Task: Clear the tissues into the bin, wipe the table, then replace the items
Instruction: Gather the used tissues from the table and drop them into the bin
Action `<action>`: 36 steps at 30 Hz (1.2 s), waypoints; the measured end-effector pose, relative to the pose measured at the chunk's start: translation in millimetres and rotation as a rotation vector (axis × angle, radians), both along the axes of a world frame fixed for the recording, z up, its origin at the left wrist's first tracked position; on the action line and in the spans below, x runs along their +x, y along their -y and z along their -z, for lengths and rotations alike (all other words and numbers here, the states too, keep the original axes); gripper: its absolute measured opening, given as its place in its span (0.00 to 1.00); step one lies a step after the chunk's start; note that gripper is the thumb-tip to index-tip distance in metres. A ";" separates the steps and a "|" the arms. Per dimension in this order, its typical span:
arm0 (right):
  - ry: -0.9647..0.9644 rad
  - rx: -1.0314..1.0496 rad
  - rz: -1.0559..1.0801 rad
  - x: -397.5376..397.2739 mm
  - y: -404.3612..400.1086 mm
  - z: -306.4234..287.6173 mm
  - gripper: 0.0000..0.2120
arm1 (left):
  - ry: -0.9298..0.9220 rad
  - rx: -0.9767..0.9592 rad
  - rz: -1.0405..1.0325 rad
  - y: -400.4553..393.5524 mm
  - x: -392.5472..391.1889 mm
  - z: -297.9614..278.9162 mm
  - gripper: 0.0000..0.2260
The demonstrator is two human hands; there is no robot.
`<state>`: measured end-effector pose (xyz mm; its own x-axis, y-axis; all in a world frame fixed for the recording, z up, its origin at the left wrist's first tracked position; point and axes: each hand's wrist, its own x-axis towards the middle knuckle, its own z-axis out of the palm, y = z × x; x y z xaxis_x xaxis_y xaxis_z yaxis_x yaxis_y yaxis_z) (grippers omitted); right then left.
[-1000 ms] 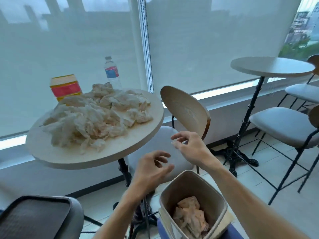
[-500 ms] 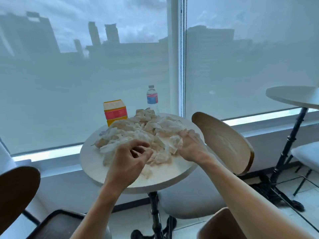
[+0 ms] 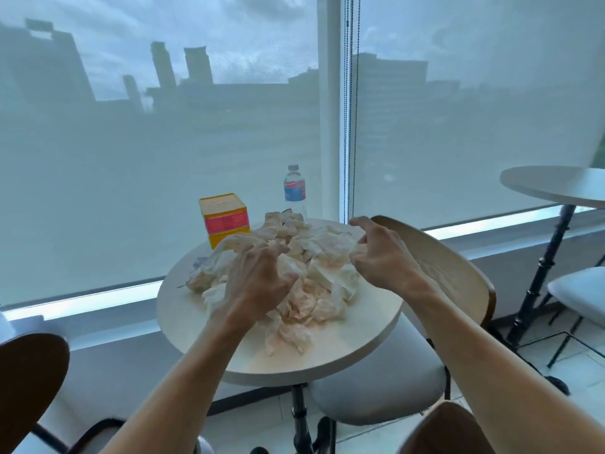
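Note:
A heap of crumpled white tissues (image 3: 314, 276), some stained orange, covers the middle of the round pale table (image 3: 330, 362). My left hand (image 3: 258, 283) rests on the heap's left side, its bent fingers spread and pressing into the tissues. Just above the heap's right edge hovers my right hand (image 3: 383, 257), fingers apart and holding nothing. A brown curved rim, probably the bin (image 3: 442, 430), shows blurred at the bottom edge.
A yellow and red box (image 3: 224, 217) and a water bottle (image 3: 294, 191) stand at the table's far side by the window. A wooden-backed chair (image 3: 448, 273) sits right of the table, another chair back (image 3: 29, 381) lower left, a second round table (image 3: 556, 185) far right.
Both hands rose from above the bin to the tissue heap. My view lifted from the bin to the table. The right hand has lifted off the heap and spread its fingers.

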<state>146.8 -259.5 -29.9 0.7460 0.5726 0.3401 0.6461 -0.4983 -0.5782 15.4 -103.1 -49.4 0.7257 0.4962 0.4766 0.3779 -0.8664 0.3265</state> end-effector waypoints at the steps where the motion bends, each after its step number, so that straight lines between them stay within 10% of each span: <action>1: -0.012 0.032 -0.010 -1.4 0.4 -1.7 0.28 | 0.015 -0.010 0.008 -1.7 2.2 0.2 0.16; 14: -0.142 0.122 -0.006 -12.7 45.9 4.3 0.13 | 0.363 -0.473 0.294 36.4 -4.4 -33.3 0.04; 36: -0.549 -0.207 0.197 -0.4 211.3 181.4 0.17 | 0.003 -0.872 0.538 199.2 19.1 86.3 0.05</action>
<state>146.4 -470.8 -211.4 0.8791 0.4191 -0.2269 0.1660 -0.7156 -0.6785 34.4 -302.3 -135.7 0.9539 0.2803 0.1078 0.0078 -0.3819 0.9242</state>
